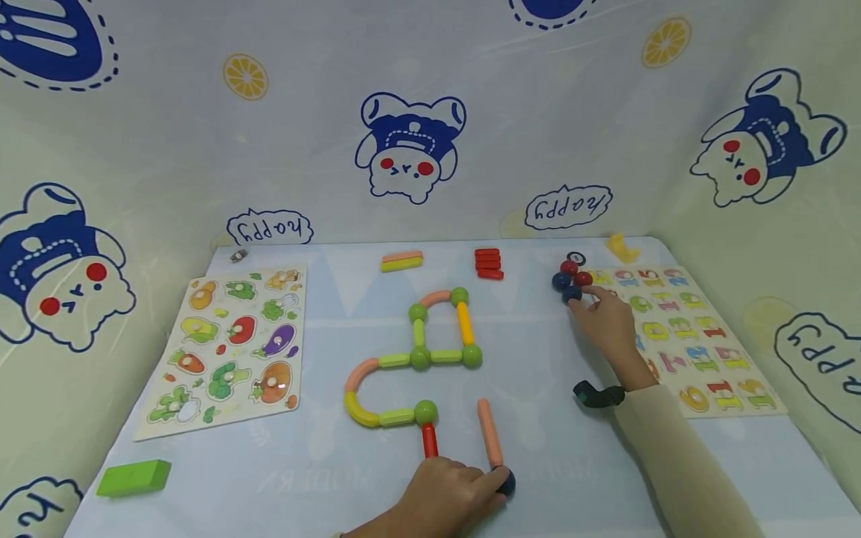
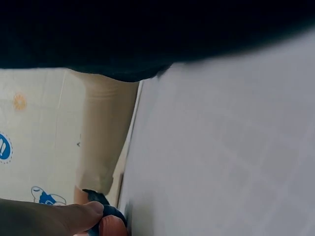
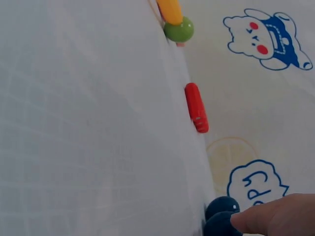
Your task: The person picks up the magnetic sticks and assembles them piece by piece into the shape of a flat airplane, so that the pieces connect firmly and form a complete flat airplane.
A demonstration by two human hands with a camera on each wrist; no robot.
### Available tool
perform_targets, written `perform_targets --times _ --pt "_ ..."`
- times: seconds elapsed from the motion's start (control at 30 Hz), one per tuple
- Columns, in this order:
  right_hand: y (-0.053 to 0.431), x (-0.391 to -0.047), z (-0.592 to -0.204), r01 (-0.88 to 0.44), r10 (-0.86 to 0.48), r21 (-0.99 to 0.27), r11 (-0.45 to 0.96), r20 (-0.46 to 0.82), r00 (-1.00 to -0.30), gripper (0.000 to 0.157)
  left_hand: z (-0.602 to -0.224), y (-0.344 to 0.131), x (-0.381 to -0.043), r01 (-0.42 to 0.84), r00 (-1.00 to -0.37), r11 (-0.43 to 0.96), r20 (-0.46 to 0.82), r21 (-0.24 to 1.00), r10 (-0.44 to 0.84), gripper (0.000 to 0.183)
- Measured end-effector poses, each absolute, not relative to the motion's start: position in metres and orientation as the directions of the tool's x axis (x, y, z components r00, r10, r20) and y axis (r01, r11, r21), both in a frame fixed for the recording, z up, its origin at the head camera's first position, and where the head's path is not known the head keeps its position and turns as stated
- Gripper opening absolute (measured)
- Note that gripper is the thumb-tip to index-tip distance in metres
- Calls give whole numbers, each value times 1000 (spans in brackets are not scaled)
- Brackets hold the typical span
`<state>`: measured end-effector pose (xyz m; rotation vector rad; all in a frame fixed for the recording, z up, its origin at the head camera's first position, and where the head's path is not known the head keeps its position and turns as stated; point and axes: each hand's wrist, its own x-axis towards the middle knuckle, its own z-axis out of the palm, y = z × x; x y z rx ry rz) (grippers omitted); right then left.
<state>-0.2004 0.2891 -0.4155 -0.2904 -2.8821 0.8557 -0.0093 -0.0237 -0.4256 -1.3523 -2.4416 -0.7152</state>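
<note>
My left hand (image 1: 449,489) pinches a dark blue ball (image 1: 507,483) near the table's front edge. A straight pink stick (image 1: 490,432) extends from that ball; its near end also shows in the left wrist view. Beside this hand lies a red stick (image 1: 430,439), joined to a green ball (image 1: 426,412) of a larger ball-and-stick figure. At the back right, my right hand (image 1: 608,325) has its fingertips around a dark blue ball (image 1: 572,294), seen close in the right wrist view (image 3: 222,225). Red balls (image 1: 582,279) and another dark blue ball (image 1: 560,281) cluster against it.
Several red sticks (image 1: 488,264) and a pink-and-yellow pair of sticks (image 1: 401,261) lie at the back. A vegetable board (image 1: 225,351) is on the left, a second picture board (image 1: 733,373) under the right forearm. A green block (image 1: 134,478) sits front left.
</note>
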Motion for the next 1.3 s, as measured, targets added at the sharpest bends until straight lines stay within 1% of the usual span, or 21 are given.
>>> perform_targets --times 0.23,0.33,0.47,0.63,0.7,0.8,0.9,1.07,1.17,1.3 --pt "288 -211 -416 195 243 -554 809 14 -970 61 -425 -24 -10 840 -541 439 428 319 723 24" --pt "288 -213 -416 217 254 -543 811 -6 -967 61 -426 -24 -10 841 -540 436 433 321 722 23" --pt "290 -209 -415 249 279 -533 809 -26 -960 60 -427 -23 -9 846 -531 426 450 320 718 21" --pt "286 -196 -414 215 258 -536 816 5 -966 57 -427 -24 -9 847 -530 418 460 327 712 20" --pt "281 -188 -415 184 234 -558 809 19 -972 56 -426 -24 -9 844 -534 419 457 334 711 20" --pt "266 -175 -416 150 188 -609 779 0 -982 56 -426 -24 -10 836 -546 428 442 345 711 20" --pt "248 -159 -416 90 106 -656 750 -15 -994 54 -425 -25 -11 825 -560 440 414 353 717 20" --pt "216 -128 -417 -27 -59 -714 700 -20 -998 44 -424 -25 -11 817 -569 449 381 361 729 19" --pt "200 -113 -420 -52 -130 -743 667 -47 -990 40 -424 -24 -11 819 -567 447 385 361 729 19" --pt "186 -102 -428 -51 -168 -758 651 -78 -983 37 -424 -24 -11 821 -565 442 400 361 722 19"
